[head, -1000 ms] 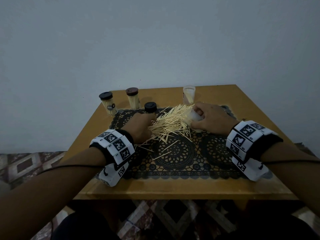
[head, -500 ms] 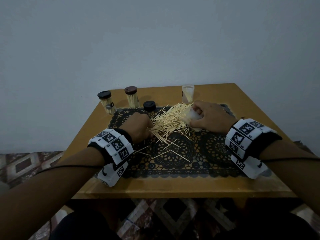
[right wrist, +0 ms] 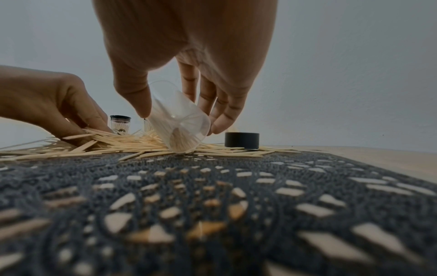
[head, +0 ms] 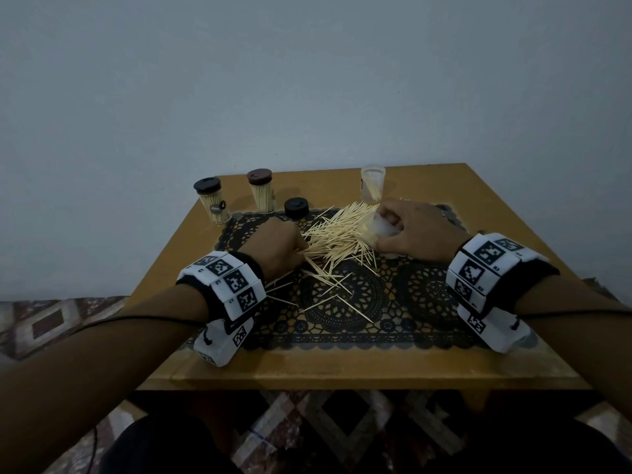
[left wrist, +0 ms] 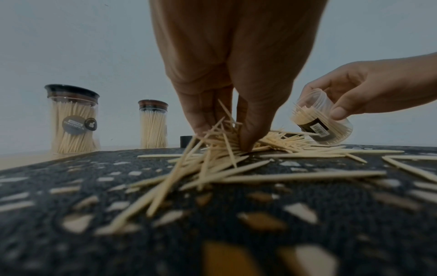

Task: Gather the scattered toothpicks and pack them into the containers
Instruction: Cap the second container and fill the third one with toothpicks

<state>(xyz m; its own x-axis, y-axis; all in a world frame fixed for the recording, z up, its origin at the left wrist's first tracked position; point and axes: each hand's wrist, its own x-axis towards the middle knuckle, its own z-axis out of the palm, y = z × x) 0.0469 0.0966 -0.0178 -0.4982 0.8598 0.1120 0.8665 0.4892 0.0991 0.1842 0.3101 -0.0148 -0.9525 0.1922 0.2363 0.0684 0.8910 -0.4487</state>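
Note:
A heap of pale toothpicks [head: 337,236] lies on the black lace mat [head: 420,302], with loose ones spread toward me. My left hand [head: 277,246] pinches a bunch of toothpicks [left wrist: 220,134] at the heap's left edge, fingertips [left wrist: 248,143] down on the mat. My right hand [head: 413,234] grips a clear container [head: 379,230] tilted on its side at the heap's right end. In the left wrist view that clear container [left wrist: 321,121] is partly filled with toothpicks. From the right wrist the clear container [right wrist: 179,125] sits between thumb and fingers.
Two capped, filled containers [head: 212,205] [head: 262,195] stand at the back left of the wooden table [head: 342,367]. A loose black cap [head: 296,208] lies beside them. An open clear container [head: 372,186] with a few toothpicks stands at the back, behind the heap.
My left hand has raked toothpicks toward me, and more loose ones now lie spread over the mat's middle. The right hand and tilted container have hardly moved.

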